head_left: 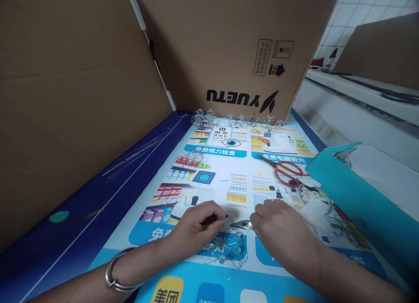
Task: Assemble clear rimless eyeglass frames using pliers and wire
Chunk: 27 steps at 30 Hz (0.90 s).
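Note:
My left hand [201, 220] is closed in a pinch on the beaded wire [231, 249], a loose tangle of thin silvery wire with clear beads that hangs and lies below its fingertips. A small dark bit shows at the fingertips; I cannot make out what it is. My right hand [283, 229] is wrapped round a pair of pliers [242, 224], whose handles are hidden in the palm. The narrow metal jaws point left, at the wire close to my left fingertips. Whether the jaws grip the wire is too fine to tell.
Red-handled scissors [288, 173] lie ahead, beside a clear ring-shaped roll [314, 199], white plastic [316, 216] and dark thin wires [343, 229]. A teal box [356, 202] stands right. More beaded wire [240, 120] lines the cardboard wall [235, 45]. Straight wires [137, 157] lie left.

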Each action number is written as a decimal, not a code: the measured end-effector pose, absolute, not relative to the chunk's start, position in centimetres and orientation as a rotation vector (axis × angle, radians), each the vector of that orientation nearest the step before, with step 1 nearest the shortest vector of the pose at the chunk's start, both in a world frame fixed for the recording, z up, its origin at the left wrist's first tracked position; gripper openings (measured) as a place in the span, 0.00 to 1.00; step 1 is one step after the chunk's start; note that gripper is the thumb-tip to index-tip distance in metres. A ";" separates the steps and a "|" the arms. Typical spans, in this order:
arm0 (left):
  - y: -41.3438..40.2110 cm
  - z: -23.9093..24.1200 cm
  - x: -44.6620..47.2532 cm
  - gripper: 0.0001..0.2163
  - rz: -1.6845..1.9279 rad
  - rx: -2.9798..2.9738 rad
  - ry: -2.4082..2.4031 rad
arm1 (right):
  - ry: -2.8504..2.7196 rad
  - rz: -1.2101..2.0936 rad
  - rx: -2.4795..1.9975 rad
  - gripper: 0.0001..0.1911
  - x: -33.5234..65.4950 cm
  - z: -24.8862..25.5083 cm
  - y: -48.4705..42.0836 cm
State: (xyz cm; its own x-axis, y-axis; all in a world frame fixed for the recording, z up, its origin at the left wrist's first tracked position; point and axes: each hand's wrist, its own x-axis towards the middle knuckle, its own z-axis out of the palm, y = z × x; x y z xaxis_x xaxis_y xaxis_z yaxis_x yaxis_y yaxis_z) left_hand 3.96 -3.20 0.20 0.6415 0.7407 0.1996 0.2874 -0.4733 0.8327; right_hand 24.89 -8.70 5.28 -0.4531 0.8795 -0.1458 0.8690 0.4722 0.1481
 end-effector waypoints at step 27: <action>-3.5 0.1 3.7 0.04 0.753 2.119 0.802 | 2.432 -0.245 1.681 0.13 26.9 5.6 -7.4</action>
